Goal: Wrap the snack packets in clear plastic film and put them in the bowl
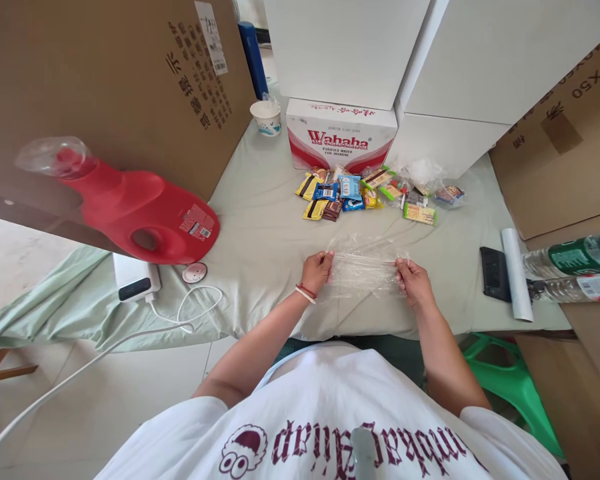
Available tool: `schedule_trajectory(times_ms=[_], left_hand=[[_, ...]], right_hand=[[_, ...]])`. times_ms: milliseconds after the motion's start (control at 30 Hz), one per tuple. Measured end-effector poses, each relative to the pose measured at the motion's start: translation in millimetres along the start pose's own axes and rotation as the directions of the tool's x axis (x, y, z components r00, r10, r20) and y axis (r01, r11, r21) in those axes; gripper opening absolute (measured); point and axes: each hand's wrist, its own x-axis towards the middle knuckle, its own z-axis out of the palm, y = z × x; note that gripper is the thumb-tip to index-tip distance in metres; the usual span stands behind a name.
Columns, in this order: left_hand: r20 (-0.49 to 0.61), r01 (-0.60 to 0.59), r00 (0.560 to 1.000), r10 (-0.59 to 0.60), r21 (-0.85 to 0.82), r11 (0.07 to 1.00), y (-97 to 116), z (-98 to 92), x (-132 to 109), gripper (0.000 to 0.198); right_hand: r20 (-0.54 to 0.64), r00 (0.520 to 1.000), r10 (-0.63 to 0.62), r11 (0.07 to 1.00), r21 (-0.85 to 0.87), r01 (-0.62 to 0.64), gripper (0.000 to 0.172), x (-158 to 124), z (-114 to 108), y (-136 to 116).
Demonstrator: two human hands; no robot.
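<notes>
A clear plastic bag point(364, 272) is stretched flat between my two hands, just over the front part of the cloth-covered table. My left hand point(317, 272) pinches its left edge, fingers closed; a red and a white bracelet circle that wrist. On the other side my right hand point(414, 280) grips the right edge, also closed. Beyond the bag lies a pile of small wrapped snacks point(350, 188) in yellow, blue and brown packets. A green-edged snack packet point(420, 214) rests slightly apart, near a clear bag with snacks in it point(450, 193).
Behind the snacks stands a white and red Wahaha carton point(343, 137), with a paper cup point(267, 117) beside it. At left are a red jug point(147, 207) and a white power bank point(134, 277) with its cable. Right: a phone point(495, 273), a white roll point(517, 275), plastic bottles point(575, 257).
</notes>
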Motion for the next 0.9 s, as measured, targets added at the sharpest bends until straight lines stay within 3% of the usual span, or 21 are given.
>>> schedule_trajectory(times_ms=[100, 167, 233, 300, 400, 433, 500, 533, 567, 667, 733, 800, 900], left_hand=[[-0.018, -0.003, 1.000, 0.004, 0.026, 1.000, 6.0, -11.4, 8.8, 0.044], [-0.068, -0.016, 0.997, 0.019, 0.047, 0.999, 9.9, -20.6, 13.8, 0.042], [-0.129, -0.039, 0.990, 0.048, 0.072, 0.997, 12.8, -29.0, 16.5, 0.040], [-0.180, -0.072, 0.980, 0.089, 0.099, 0.992, 14.4, -33.9, 16.1, 0.036], [-0.213, -0.124, 0.965, 0.154, 0.147, 0.981, 16.8, -32.4, 9.8, 0.029], [-0.213, -0.138, 0.962, 0.170, 0.161, 0.977, 18.2, -30.0, 6.2, 0.027], [-0.216, -0.191, 0.947, 0.236, 0.209, 0.959, 23.2, -23.6, -3.7, 0.025], [-0.221, -0.237, 0.930, 0.294, 0.250, 0.939, 26.8, -20.0, -10.4, 0.024], [-0.220, -0.293, 0.905, 0.365, 0.302, 0.907, 30.9, -16.2, -18.1, 0.024], [-0.124, -0.462, 0.818, 0.561, 0.439, 0.771, 44.2, -2.9, -44.5, 0.024], [0.043, -0.545, 0.806, 0.591, 0.444, 0.711, 50.4, 9.9, -56.5, 0.022], [0.229, -0.606, 0.792, 0.566, 0.416, 0.678, 52.5, 26.4, -55.6, 0.023], [0.397, -0.620, 0.783, 0.478, 0.443, 0.648, 48.6, 50.2, -27.8, 0.023]], right_hand=[[0.093, 0.994, 0.061, 0.996, 0.065, -0.068, 0.055, 2.8, -14.6, -11.9], [0.090, 0.994, 0.059, 0.988, 0.136, -0.071, 0.057, 3.9, -26.1, -22.9], [0.034, 0.999, 0.010, 0.982, 0.186, -0.016, 0.059, 2.4, -38.6, -38.0], [-0.075, 0.991, -0.111, 0.978, 0.169, 0.123, 0.063, -2.8, -49.9, -58.2], [-0.171, 0.887, -0.428, 0.903, -0.115, 0.414, 0.058, -13.3, -55.2, -92.3], [-0.132, 0.828, -0.546, 0.821, -0.280, 0.497, 0.054, -15.6, -51.8, -101.7], [0.067, 0.720, -0.691, 0.549, -0.600, 0.582, 0.047, -16.1, -36.0, -112.4], [0.194, 0.701, -0.687, 0.392, -0.713, 0.582, 0.044, -14.4, -24.2, -112.5], [0.310, 0.710, -0.632, 0.251, -0.785, 0.566, 0.042, -11.8, -10.8, -108.8], [0.526, 0.793, -0.308, -0.020, -0.837, 0.547, 0.050, -3.7, 29.5, -79.2], [0.603, 0.789, -0.121, -0.117, -0.798, 0.591, 0.057, -2.4, 48.0, -53.1], [0.654, 0.756, -0.020, -0.171, -0.747, 0.642, 0.057, -5.2, 56.9, -31.2], [0.676, 0.736, 0.038, -0.220, -0.712, 0.666, 0.051, -12.6, 57.2, -14.9]])
